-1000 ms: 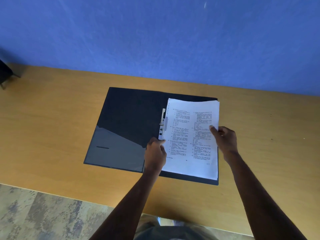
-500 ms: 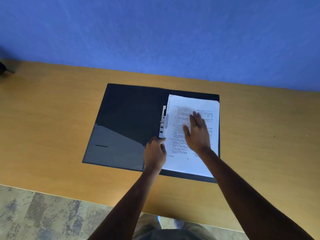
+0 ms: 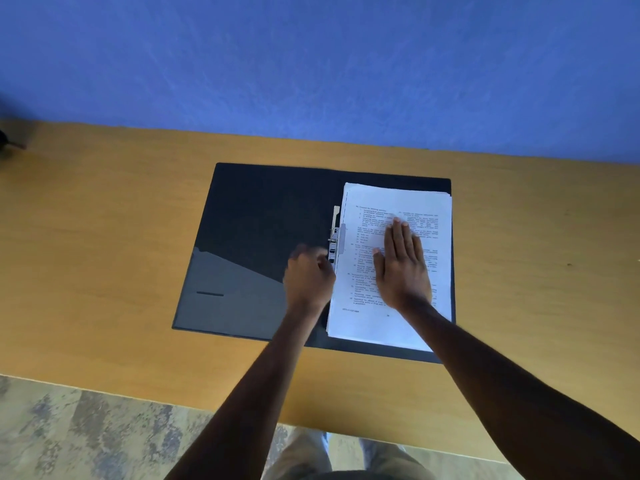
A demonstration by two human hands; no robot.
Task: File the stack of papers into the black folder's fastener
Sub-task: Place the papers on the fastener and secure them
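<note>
Papers [image 3: 398, 202], white printed sheets under flat spread right hand [image 3: 401, 268]; left hand [image 3: 308, 275] blurred, grip unclear.

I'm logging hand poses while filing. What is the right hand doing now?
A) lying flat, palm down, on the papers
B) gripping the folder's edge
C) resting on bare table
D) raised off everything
A: the right hand lies flat, fingers extended, on the papers.

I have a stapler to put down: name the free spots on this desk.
Bare desk lies left of the black folder, and right of it up to the wall. The near edge is crossed by both arms. The fastener area is crowded by the left hand and the papers.
</note>
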